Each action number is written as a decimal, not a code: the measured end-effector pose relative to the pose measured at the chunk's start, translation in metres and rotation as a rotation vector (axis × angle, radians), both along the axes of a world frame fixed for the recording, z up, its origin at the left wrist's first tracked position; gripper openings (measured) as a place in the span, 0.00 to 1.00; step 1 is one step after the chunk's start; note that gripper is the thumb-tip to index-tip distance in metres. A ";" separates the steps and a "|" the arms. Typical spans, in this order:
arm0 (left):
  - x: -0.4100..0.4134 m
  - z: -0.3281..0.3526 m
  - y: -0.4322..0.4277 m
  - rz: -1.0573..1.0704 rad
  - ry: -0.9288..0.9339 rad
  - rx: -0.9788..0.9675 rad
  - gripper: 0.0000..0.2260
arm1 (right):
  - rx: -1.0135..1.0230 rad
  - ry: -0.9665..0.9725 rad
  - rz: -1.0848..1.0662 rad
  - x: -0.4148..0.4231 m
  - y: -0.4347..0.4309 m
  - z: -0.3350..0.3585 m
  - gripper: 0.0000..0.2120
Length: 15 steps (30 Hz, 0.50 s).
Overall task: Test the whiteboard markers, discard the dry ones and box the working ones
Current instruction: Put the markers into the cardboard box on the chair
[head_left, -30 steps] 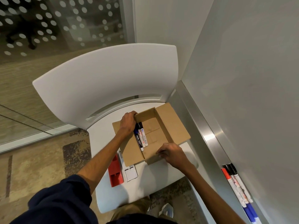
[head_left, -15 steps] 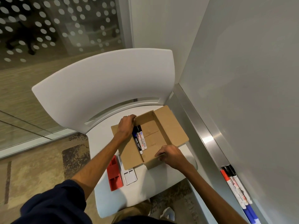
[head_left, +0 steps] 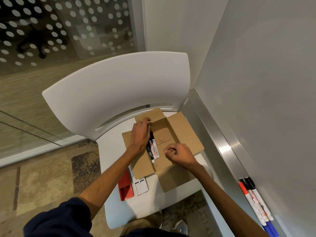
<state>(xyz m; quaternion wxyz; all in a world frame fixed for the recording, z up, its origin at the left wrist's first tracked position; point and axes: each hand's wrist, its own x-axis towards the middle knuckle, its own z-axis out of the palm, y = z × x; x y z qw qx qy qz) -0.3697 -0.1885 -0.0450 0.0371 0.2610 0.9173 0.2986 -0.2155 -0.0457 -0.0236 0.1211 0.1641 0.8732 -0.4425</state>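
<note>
An open cardboard box (head_left: 184,132) lies on a white chair seat (head_left: 119,212) with its flaps spread out. Three markers (head_left: 152,150) lie side by side along the box's left inner wall. My left hand (head_left: 140,134) reaches over them, and its fingers curl on the box's far left corner by the far flap. My right hand (head_left: 177,153) hovers at the box's near edge with the fingers curled in a loose fist, and nothing shows in it. More markers (head_left: 254,200) with red, black and blue caps lie in the whiteboard's tray at the lower right.
A red plastic piece (head_left: 125,189) and a white one (head_left: 141,185) lie on the seat, partly under the box's left flap. The chair back (head_left: 116,89) rises behind the box. The whiteboard (head_left: 265,82) and its metal ledge (head_left: 217,134) run along the right.
My right hand has lifted off the near flap and curled into a fist. The far flap now shows folded outward behind my left hand, which stays at the far left corner.
</note>
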 end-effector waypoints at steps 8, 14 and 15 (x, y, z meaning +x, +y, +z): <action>-0.004 -0.007 0.003 -0.264 -0.228 -0.153 0.07 | 0.051 -0.045 -0.131 -0.035 -0.011 -0.020 0.11; -0.014 -0.020 0.011 -0.136 -0.420 -0.120 0.11 | 0.064 -0.217 -0.216 -0.052 -0.027 -0.050 0.09; -0.016 -0.021 0.012 -0.131 -0.429 -0.111 0.10 | 0.075 -0.242 -0.227 -0.055 -0.030 -0.055 0.10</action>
